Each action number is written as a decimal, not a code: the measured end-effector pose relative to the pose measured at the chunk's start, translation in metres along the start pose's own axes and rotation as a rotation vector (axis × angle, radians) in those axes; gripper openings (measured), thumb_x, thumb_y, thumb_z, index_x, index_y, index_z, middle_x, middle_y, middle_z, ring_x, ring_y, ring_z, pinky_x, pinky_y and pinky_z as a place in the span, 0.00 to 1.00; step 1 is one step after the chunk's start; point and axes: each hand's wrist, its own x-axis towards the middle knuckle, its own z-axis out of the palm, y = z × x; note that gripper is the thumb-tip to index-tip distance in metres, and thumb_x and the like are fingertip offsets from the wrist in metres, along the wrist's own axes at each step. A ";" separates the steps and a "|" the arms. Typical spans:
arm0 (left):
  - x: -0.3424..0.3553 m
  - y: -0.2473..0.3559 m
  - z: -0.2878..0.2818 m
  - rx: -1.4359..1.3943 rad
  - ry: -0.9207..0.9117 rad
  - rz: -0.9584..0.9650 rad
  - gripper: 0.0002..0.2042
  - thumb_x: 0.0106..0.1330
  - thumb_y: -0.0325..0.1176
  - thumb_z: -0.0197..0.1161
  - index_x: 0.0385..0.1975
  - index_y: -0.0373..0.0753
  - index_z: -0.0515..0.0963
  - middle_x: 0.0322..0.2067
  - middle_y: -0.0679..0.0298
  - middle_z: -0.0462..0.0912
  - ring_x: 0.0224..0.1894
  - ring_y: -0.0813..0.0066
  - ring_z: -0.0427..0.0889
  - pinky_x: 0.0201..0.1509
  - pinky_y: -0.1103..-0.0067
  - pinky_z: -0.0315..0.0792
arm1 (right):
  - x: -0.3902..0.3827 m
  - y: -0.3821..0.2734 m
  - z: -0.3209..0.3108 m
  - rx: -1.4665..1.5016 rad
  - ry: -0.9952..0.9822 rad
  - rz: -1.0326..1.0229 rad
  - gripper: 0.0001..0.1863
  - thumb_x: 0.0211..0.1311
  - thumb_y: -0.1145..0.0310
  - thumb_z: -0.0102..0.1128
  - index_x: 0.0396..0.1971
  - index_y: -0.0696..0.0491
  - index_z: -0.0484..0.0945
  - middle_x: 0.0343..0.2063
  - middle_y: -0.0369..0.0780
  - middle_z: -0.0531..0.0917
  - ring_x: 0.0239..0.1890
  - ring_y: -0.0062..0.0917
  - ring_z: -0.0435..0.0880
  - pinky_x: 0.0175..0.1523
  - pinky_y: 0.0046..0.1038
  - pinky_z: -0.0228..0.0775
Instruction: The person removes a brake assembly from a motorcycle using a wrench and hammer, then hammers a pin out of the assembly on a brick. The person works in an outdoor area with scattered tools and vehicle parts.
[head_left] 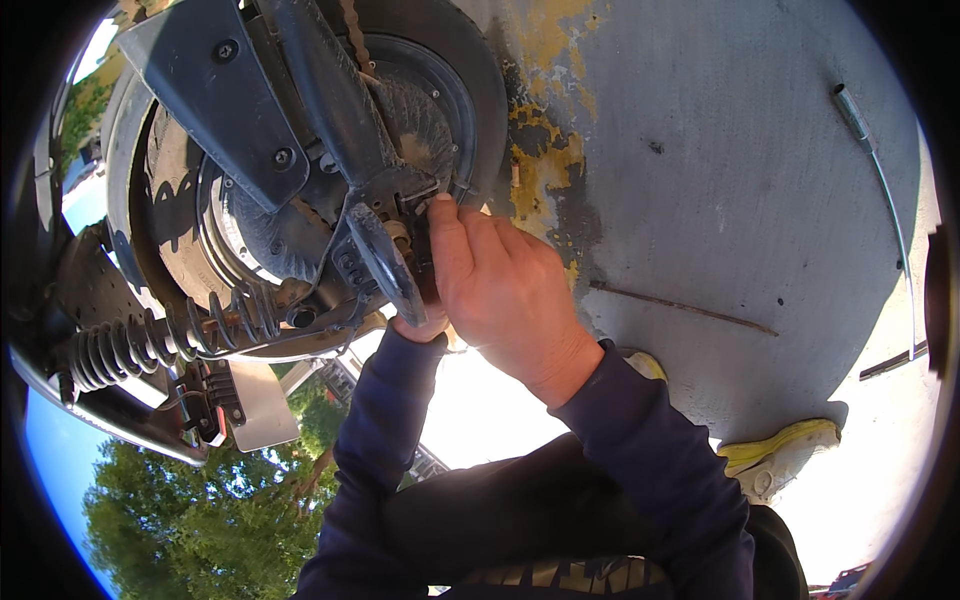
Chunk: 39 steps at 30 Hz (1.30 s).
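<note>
**1 cluster of metal fittings at the end of a dark swingarm**

The fittings sit beside the wheel, next to a worn, curved plate that partly screens them. They are probably hard, stiff and dense for their size; the dull film on the surrounding metal suggests that grit or grease could make them slip under bare fingertips. Fragility seems unlikely, though exposed edges might scrape skin. The best hold is likely a pinch on the outer end, where the swingarm and plate leave most room, with a 2nd hand bracing from beneath.

The right hand comes in from the lower right, back of the hand upward, wrist nearly straight, fingers curled down and tips touching the fittings; whether anything lies pinched between them cannot be told. The left hand reaches up from below, behind the plate and largely hidden by it and by the right hand, so its grip cannot be told. The 2 hands work close together, overlapping in this view. Both forearms, in navy sleeves, converge over the bent, dark-clad leg.
</note>
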 end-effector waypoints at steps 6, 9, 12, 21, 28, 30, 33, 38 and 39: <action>-0.007 -0.007 -0.016 0.086 0.012 0.053 0.21 0.75 0.31 0.57 0.65 0.35 0.66 0.58 0.61 0.74 0.60 0.71 0.73 0.65 0.73 0.67 | 0.003 -0.006 -0.001 0.185 -0.047 0.195 0.24 0.46 0.76 0.67 0.48 0.60 0.78 0.27 0.41 0.81 0.27 0.34 0.84 0.31 0.31 0.78; -0.009 -0.013 -0.030 0.343 0.006 0.213 0.21 0.76 0.31 0.57 0.65 0.35 0.66 0.59 0.61 0.73 0.61 0.71 0.73 0.66 0.72 0.67 | 0.003 -0.004 0.003 0.239 -0.031 0.263 0.20 0.49 0.77 0.67 0.46 0.58 0.79 0.26 0.41 0.81 0.27 0.35 0.84 0.31 0.32 0.77; -0.003 -0.023 -0.026 0.394 0.066 0.244 0.20 0.74 0.27 0.58 0.65 0.36 0.67 0.59 0.62 0.75 0.61 0.73 0.74 0.66 0.75 0.68 | 0.004 -0.002 0.003 0.265 0.014 0.220 0.16 0.54 0.78 0.66 0.45 0.57 0.80 0.28 0.43 0.83 0.27 0.36 0.85 0.30 0.32 0.76; -0.016 0.023 0.007 0.008 0.226 -0.341 0.22 0.65 0.26 0.66 0.59 0.36 0.72 0.38 0.64 0.82 0.30 0.81 0.81 0.30 0.85 0.75 | -0.009 0.037 -0.008 0.541 -0.040 0.350 0.15 0.58 0.77 0.67 0.46 0.60 0.80 0.31 0.46 0.86 0.32 0.34 0.89 0.35 0.30 0.82; -0.011 0.033 0.007 0.087 0.069 -0.402 0.08 0.64 0.28 0.61 0.31 0.44 0.67 0.20 0.74 0.64 0.18 0.89 0.59 0.20 0.86 0.48 | -0.014 0.058 -0.020 1.035 -0.221 0.594 0.13 0.62 0.79 0.62 0.47 0.59 0.80 0.35 0.44 0.89 0.34 0.31 0.91 0.39 0.27 0.84; -0.016 0.026 0.000 0.120 0.132 -0.342 0.07 0.62 0.27 0.66 0.31 0.42 0.73 0.24 0.74 0.74 0.24 0.87 0.69 0.26 0.86 0.60 | -0.012 0.061 -0.024 1.098 -0.312 0.572 0.14 0.62 0.79 0.61 0.48 0.58 0.80 0.35 0.43 0.89 0.34 0.30 0.91 0.39 0.27 0.83; -0.013 0.021 0.007 0.255 0.169 -0.239 0.11 0.65 0.27 0.60 0.27 0.45 0.63 0.18 0.72 0.61 0.20 0.85 0.58 0.26 0.82 0.54 | -0.018 0.066 -0.024 1.270 -0.505 0.601 0.14 0.66 0.76 0.62 0.50 0.58 0.82 0.36 0.42 0.89 0.34 0.27 0.90 0.41 0.27 0.82; -0.010 0.030 0.009 0.150 0.099 -0.300 0.12 0.68 0.30 0.60 0.27 0.45 0.62 0.13 0.72 0.59 0.16 0.84 0.54 0.23 0.81 0.51 | -0.032 0.077 -0.030 1.506 -0.703 0.661 0.14 0.67 0.72 0.67 0.51 0.58 0.84 0.40 0.43 0.90 0.39 0.23 0.89 0.47 0.25 0.81; -0.009 0.034 0.015 0.085 0.096 -0.320 0.12 0.69 0.30 0.60 0.27 0.45 0.63 0.13 0.73 0.59 0.14 0.84 0.52 0.21 0.81 0.50 | -0.035 0.079 -0.032 1.537 -0.729 0.680 0.15 0.66 0.72 0.67 0.51 0.59 0.83 0.40 0.43 0.90 0.40 0.23 0.89 0.48 0.25 0.80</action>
